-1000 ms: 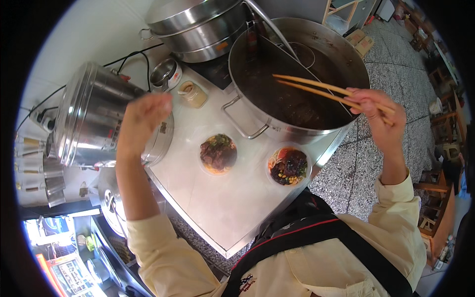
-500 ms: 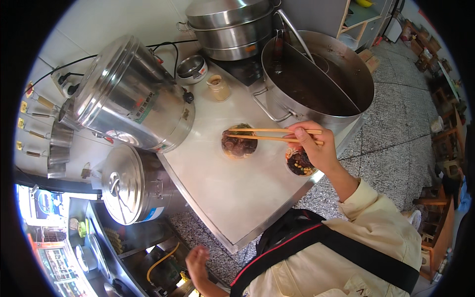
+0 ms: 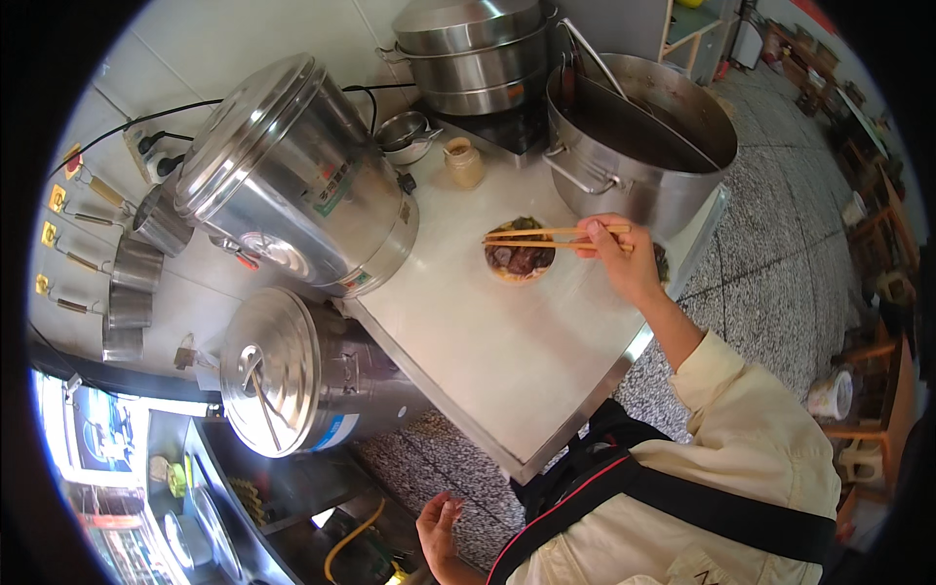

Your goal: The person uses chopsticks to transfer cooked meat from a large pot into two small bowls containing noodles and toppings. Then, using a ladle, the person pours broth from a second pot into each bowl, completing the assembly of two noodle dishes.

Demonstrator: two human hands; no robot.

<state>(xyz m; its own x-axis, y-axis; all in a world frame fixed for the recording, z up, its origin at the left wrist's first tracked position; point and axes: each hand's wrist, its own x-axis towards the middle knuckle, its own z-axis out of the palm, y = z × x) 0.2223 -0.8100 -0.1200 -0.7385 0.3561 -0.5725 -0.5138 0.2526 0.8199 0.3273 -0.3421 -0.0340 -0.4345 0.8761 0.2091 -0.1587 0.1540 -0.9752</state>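
My right hand [image 3: 618, 255] grips a pair of wooden chopsticks [image 3: 556, 232] above the steel table. Their tips reach over a small round bowl [image 3: 518, 282] filled with dark brown meat pieces [image 3: 519, 260] and some greens. Whether the tips pinch a piece, I cannot make out. Another bowl of food [image 3: 662, 263] sits mostly hidden behind my right hand and wrist. Low in the view, my left hand [image 3: 440, 526] hangs beside the table's near corner, its fingers loosely bent and apart, holding nothing.
A big divided pot of dark broth [image 3: 624, 185] stands at the back right. Behind are a steamer pot [image 3: 478, 73], a jar [image 3: 463, 164] and a small pan [image 3: 405, 136]. A tall steel insulated barrel [image 3: 292, 185] and a lidded pot [image 3: 273, 375] line the left; strainers [image 3: 135, 263] hang on the wall.
The view has shifted, so the table and pots appear farther right. The chopsticks stay over the meat bowl, and my right hand now covers more of the second bowl.
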